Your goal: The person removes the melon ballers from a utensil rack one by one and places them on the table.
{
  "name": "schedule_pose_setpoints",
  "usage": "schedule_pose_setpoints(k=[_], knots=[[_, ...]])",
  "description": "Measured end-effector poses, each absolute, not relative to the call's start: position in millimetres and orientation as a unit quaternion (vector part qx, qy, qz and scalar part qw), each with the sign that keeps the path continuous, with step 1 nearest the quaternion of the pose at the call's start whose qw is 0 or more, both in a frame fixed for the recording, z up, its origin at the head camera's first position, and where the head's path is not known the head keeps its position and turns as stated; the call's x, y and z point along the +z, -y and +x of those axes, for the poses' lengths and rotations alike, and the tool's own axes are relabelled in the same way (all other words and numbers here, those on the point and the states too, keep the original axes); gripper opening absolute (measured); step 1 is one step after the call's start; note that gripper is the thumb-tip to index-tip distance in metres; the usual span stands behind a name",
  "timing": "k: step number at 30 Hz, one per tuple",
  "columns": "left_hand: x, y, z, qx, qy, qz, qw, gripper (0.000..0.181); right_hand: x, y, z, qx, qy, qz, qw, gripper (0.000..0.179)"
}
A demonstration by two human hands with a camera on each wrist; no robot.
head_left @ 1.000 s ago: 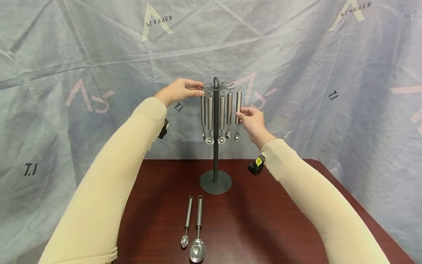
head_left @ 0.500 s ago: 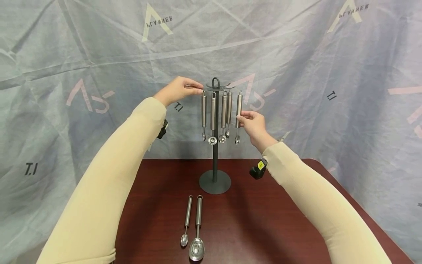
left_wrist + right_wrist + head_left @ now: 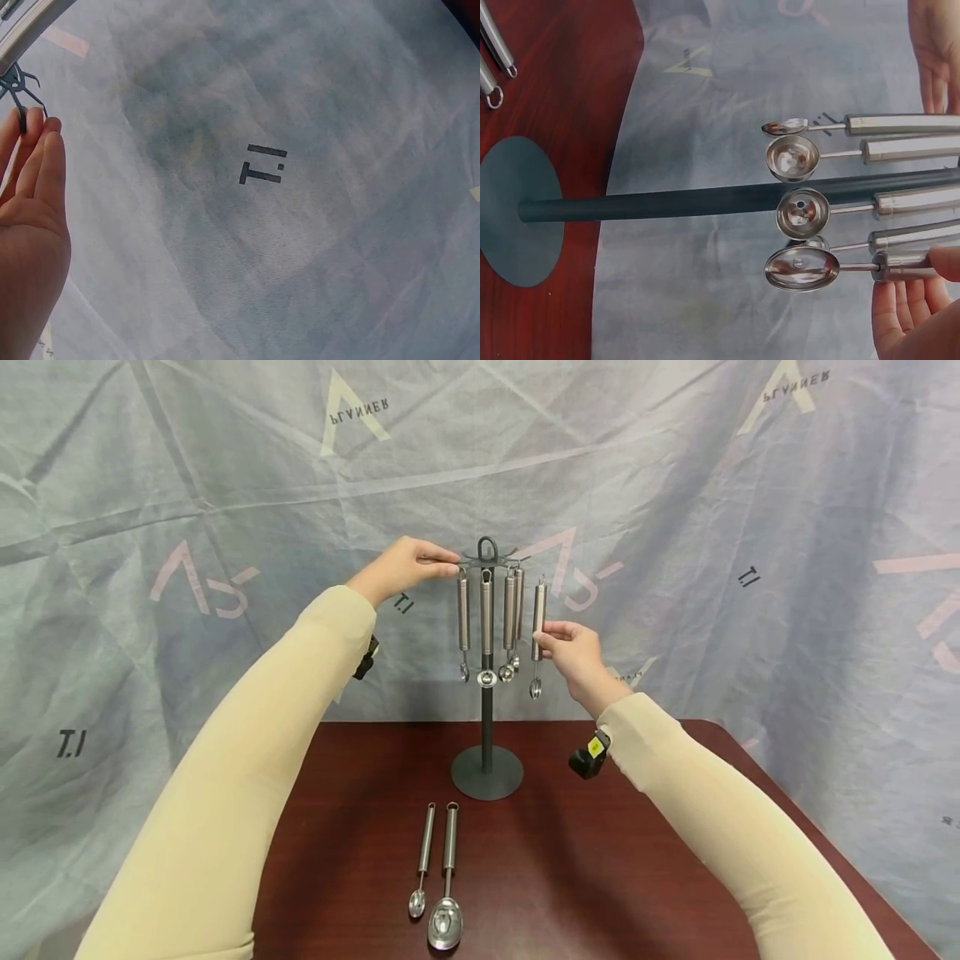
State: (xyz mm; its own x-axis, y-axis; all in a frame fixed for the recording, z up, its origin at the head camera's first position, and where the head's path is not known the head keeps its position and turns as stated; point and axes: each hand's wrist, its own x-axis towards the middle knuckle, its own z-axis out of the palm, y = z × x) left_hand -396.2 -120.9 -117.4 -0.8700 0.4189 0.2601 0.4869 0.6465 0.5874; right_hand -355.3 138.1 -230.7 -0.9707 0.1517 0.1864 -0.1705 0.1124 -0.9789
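A dark grey rack with a round base and a ring of hooks at its top stands upright on the table. My left hand pinches the tip of one hook between thumb and fingers. Several steel-handled scoops hang from the rack; the right wrist view shows round bowls on some of them. With thumb and fingers my right hand holds an oval scoop by the lower part of its handle. That scoop hangs nearly vertical at the rack's right side, its end ring lower than the hooks.
Two steel spoons lie side by side on the red-brown table in front of the base, a small one and a larger one. A grey printed cloth hangs behind the table.
My right hand has moved down with the oval scoop, whose ring now sits below the hooks. The ring of hooks has turned somewhat, shifting the hanging scoops. My left hand stays at the hook.
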Motion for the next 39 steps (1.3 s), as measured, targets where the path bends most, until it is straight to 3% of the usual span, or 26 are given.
schedule_pose_setpoints(k=[17,39], knots=[[-123.5,116.2,-388.6,-0.350,0.907,-0.227,0.066,0.046,-248.8,-143.7,-344.1,0.687,0.723,0.000,0.075,0.036],[-133.4,108.3,-389.1,-0.316,0.905,-0.244,0.145,0.042,-285.0,-140.0,-320.0,0.664,0.748,0.021,0.013,0.035]])
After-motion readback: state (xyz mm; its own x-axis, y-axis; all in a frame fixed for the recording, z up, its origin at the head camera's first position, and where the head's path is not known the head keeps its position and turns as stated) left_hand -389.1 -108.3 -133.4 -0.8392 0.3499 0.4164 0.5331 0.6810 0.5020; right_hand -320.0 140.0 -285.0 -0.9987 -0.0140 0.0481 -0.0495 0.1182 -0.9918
